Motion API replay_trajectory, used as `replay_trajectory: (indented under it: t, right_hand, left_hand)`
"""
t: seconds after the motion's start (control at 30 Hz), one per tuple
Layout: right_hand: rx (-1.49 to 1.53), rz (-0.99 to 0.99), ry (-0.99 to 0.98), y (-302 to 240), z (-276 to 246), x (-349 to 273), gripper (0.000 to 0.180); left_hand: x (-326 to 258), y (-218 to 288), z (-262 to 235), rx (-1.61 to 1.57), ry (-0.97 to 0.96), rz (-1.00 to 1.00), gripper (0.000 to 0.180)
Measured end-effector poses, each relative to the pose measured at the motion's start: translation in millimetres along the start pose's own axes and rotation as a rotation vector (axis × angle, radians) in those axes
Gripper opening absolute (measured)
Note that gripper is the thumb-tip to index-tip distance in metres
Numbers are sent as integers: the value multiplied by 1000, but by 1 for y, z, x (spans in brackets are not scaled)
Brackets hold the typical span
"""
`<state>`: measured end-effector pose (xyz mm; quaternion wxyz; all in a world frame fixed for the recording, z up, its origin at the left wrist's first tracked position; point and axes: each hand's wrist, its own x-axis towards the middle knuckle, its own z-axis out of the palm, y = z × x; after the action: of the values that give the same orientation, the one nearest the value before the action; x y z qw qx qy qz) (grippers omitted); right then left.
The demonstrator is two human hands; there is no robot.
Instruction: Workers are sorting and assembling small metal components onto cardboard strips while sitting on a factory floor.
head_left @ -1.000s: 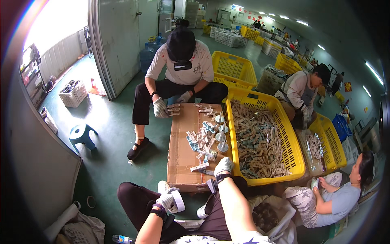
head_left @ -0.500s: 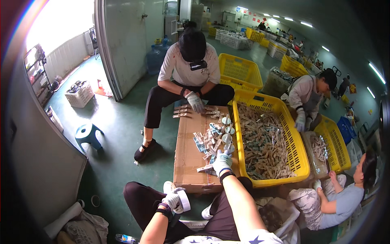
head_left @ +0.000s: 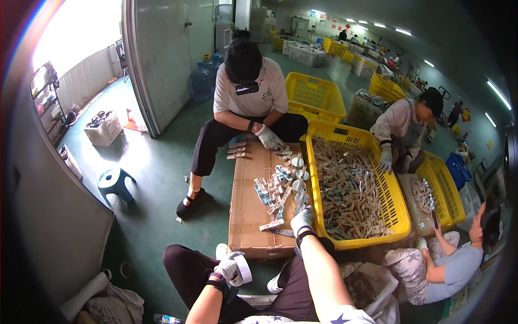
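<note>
My gloved left hand [head_left: 229, 269] is closed round a white roll [head_left: 244, 269], which looks like tape or labels, above my lap. My gloved right hand [head_left: 302, 220] is at the near right corner of the cardboard box [head_left: 245, 221]. Its fingers look drawn together beside a pale round disc [head_left: 301, 208]; what they hold is hidden. Several such discs stand in a row along the box's right side. Left of them lies a heap of beige and blue clips [head_left: 272, 191]. A lone beige clip [head_left: 271, 224] and a greyish one [head_left: 283, 233] lie nearest my right hand.
A yellow crate [head_left: 396, 208] full of clips adjoins the box's right side. Opposite me, a seated co-worker [head_left: 253, 89] has a gloved hand [head_left: 268, 137] at the box's far edge. Two more people work on the right. A blue stool [head_left: 114, 183] stands on the floor at left.
My right hand has drawn back toward me from the clip heap to the box's near corner. My left hand keeps the roll in place. The co-worker's hand opposite has shifted right.
</note>
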<state>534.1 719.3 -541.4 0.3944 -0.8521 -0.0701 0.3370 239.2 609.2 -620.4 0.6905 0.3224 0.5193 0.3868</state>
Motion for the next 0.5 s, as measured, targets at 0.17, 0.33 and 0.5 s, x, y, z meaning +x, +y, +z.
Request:
replay_trajectory:
  t: [0.17, 0.33, 0.5]
  right_hand:
    - [81, 28, -15, -12, 22, 27, 78]
    - [-37, -269, 17, -10, 37, 25, 72]
    - [-327, -613, 123, 10, 13, 10, 51]
  left_hand:
    - [-14, 5, -6, 36, -93, -60, 54]
    - [-5, -11, -26, 34, -114, -22, 56]
    - [-1, -9, -10, -70, -37, -74, 56]
